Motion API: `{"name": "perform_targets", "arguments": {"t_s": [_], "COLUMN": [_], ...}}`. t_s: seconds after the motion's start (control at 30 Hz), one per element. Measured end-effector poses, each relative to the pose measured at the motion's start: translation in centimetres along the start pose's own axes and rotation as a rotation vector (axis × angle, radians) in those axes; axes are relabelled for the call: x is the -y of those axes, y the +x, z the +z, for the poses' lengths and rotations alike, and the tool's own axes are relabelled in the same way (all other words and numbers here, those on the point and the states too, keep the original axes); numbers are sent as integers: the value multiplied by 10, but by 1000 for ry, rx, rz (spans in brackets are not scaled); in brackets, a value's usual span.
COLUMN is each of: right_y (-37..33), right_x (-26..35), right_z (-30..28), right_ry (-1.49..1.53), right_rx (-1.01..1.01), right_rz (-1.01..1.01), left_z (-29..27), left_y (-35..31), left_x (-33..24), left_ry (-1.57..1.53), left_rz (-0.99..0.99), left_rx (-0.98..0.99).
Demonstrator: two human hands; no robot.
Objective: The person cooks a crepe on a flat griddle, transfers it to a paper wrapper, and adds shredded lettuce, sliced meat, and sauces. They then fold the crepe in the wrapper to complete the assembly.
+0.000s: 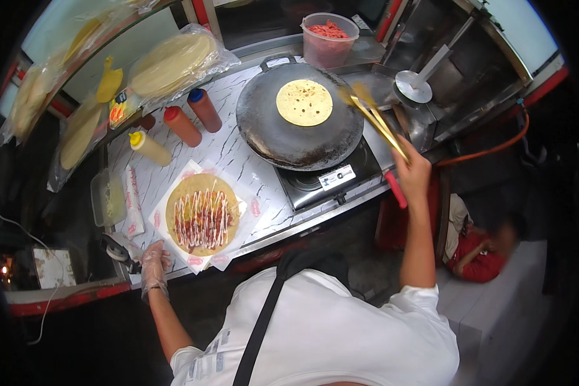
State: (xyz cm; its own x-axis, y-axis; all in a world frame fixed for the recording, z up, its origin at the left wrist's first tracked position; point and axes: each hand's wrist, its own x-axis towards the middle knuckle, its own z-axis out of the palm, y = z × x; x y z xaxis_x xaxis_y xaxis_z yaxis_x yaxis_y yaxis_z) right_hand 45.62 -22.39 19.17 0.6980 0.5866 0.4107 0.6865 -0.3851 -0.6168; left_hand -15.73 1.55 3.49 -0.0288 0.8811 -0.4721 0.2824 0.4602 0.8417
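Observation:
My right hand [412,168] is closed around a pair of gold tongs [381,127], whose tips are blurred beside the right rim of a round black griddle [264,132]. A browned flatbread [304,103] lies on the griddle. My left hand [154,265], in a clear plastic glove, rests at the counter's front edge with its fingers apart, beside printed wrapping paper [185,175]. On that paper a second flatbread [237,212] lies flat, topped with a reddish filling and zigzag lines of white sauce [202,219].
Sauce bottles, one yellow-capped [153,151] and two red [183,127], stand behind the paper. A wrapped roll [132,199] and clear tub [107,196] sit left. Bagged flatbreads [174,64] and a bucket of red shreds [328,48] are behind. A seated person [486,254] is at right.

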Motion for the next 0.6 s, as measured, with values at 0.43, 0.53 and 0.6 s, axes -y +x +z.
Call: {"name": "perform_targets", "arguments": {"t_s": [0.43,0.53,0.6], "right_y": [18,26,32], "right_x": [8,0,-3], "right_z": [65,71,72], "right_ry": [-80,-8,-25], "right_rx": [3,-65,33], "right_rz": [-78,-148,-175], "left_z": [-4,6,13], "left_y": [-8,-14,-20], "left_x": [-8,-9,-13], "left_ry": [-56,-68,-68], "left_rz": [24,40,49], "left_rx": [211,215,210]}}
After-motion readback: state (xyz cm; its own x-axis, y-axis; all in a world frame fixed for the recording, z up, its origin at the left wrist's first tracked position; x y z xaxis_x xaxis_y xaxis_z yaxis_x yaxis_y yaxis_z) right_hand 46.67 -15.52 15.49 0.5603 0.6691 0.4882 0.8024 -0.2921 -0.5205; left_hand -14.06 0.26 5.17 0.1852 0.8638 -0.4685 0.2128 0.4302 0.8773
